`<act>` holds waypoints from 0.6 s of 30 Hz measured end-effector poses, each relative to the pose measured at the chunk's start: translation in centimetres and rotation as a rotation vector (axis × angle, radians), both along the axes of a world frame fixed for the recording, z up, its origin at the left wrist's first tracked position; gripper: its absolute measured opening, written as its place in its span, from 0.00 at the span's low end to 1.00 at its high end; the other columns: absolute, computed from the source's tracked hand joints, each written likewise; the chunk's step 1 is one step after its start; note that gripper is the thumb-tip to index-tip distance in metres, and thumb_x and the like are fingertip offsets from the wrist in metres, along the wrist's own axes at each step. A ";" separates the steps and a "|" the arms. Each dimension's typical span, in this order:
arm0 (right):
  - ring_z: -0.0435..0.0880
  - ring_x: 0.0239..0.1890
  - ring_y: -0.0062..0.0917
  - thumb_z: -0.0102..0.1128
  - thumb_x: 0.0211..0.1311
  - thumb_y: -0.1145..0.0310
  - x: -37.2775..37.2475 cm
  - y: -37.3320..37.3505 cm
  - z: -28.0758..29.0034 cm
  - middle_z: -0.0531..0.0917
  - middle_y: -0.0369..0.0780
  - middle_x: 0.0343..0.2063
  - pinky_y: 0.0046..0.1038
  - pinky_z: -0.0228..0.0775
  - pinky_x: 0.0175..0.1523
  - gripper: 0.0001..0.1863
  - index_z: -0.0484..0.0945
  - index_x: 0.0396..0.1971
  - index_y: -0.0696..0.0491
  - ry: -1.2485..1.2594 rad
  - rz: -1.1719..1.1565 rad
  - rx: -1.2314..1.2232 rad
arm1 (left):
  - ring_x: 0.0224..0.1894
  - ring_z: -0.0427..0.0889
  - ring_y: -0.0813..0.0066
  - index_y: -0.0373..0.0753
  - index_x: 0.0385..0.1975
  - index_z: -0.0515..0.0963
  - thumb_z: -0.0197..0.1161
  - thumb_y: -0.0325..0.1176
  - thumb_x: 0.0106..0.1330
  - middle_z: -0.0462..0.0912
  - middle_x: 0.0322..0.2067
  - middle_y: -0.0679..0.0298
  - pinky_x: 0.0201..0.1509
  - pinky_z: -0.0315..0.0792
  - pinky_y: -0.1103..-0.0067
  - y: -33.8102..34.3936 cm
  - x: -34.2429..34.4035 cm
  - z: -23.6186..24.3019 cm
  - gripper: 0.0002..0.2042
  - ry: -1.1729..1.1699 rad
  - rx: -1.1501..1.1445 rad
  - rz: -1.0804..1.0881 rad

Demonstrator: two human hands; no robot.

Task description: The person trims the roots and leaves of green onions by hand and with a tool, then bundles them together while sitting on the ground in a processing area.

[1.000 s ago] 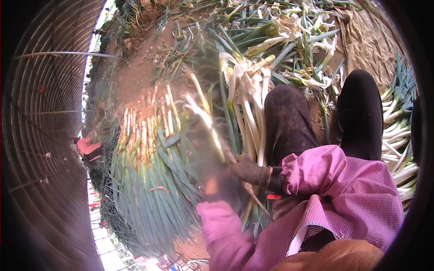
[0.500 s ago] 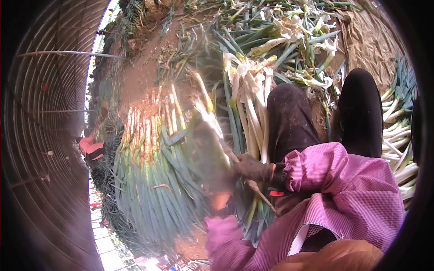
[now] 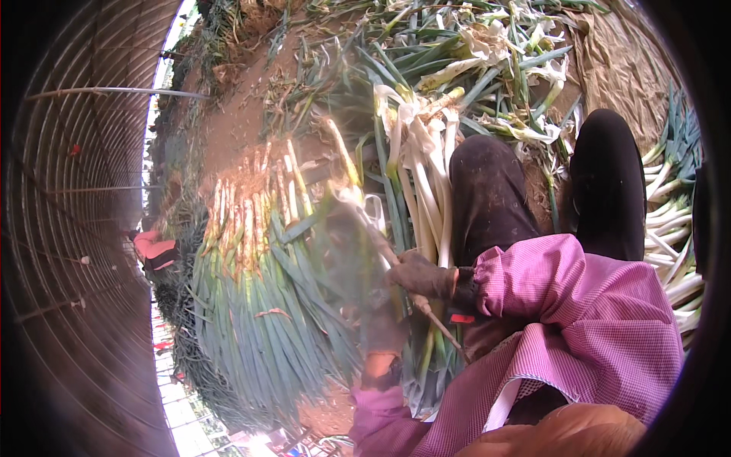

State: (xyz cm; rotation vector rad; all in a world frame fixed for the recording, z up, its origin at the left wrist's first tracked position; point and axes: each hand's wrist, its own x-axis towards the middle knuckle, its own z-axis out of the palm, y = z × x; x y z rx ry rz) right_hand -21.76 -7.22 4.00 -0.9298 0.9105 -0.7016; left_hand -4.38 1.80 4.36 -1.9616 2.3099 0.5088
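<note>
My gloved right hand (image 3: 425,276) is closed around a thin brown rod-like tool (image 3: 442,329), which slants from the upper left down to my lap. Its exact kind cannot be made out. To its left, my gloved left hand (image 3: 383,324) is blurred, closed around the lower part of a leek (image 3: 355,199). That leek's pale end points up and away, with a loose white strip curling beside it. Left of my hands lies a big pile of leeks (image 3: 255,297) with soil-stained roots and long green leaves. Cleaned white leeks (image 3: 428,194) lie beside my leg.
Stripped leaves and peelings (image 3: 472,61) cover the ground ahead. More white leeks (image 3: 674,247) lie at the far right, near a brown sheet (image 3: 620,68). My dark-clad knees (image 3: 491,190) border the work area. A ribbed tunnel wall (image 3: 91,228) rises at the left.
My left hand has moved slightly down and right. A curled white strip now stands out beside the leek's pale end. My right hand has barely shifted.
</note>
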 end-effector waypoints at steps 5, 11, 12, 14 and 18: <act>0.80 0.27 0.35 0.57 0.44 0.66 1.7 -0.7 -3.3 0.78 0.46 0.21 0.32 0.71 0.33 0.12 0.79 0.29 0.56 0.300 0.126 -0.899 | 0.34 0.76 0.51 0.40 0.36 0.76 0.62 0.38 0.49 0.77 0.30 0.50 0.38 0.70 0.65 1.1 0.9 -1.3 0.14 0.053 0.029 0.047; 0.80 0.29 0.39 0.55 0.46 0.66 1.8 -2.1 -1.7 0.79 0.46 0.23 0.32 0.71 0.35 0.11 0.80 0.29 0.52 0.371 0.216 -0.787 | 0.36 0.77 0.55 0.41 0.39 0.75 0.60 0.41 0.53 0.78 0.32 0.53 0.40 0.71 0.65 2.3 0.1 -1.1 0.16 -0.111 -0.200 0.019; 0.80 0.29 0.39 0.55 0.46 0.66 1.7 -1.8 -1.3 0.79 0.46 0.23 0.32 0.71 0.35 0.11 0.80 0.29 0.52 0.370 0.217 -0.787 | 0.36 0.77 0.55 0.41 0.39 0.75 0.60 0.41 0.53 0.78 0.32 0.53 0.40 0.71 0.65 2.3 0.2 -1.1 0.16 -0.111 -0.200 0.020; 0.80 0.29 0.40 0.54 0.46 0.65 1.5 -1.3 -0.2 0.78 0.47 0.21 0.33 0.71 0.34 0.11 0.80 0.28 0.54 0.147 0.095 -0.347 | 0.42 0.76 0.57 0.42 0.42 0.75 0.60 0.43 0.54 0.78 0.36 0.52 0.44 0.70 0.66 2.3 0.5 -1.2 0.18 -0.128 -0.092 0.039; 0.79 0.27 0.42 0.55 0.47 0.63 4.5 -2.7 -5.0 0.77 0.49 0.20 0.33 0.70 0.32 0.12 0.78 0.25 0.57 0.179 -0.081 -0.214 | 0.47 0.73 0.55 0.42 0.46 0.74 0.60 0.41 0.54 0.76 0.41 0.51 0.49 0.68 0.66 3.0 -0.8 0.3 0.19 -0.163 0.027 0.115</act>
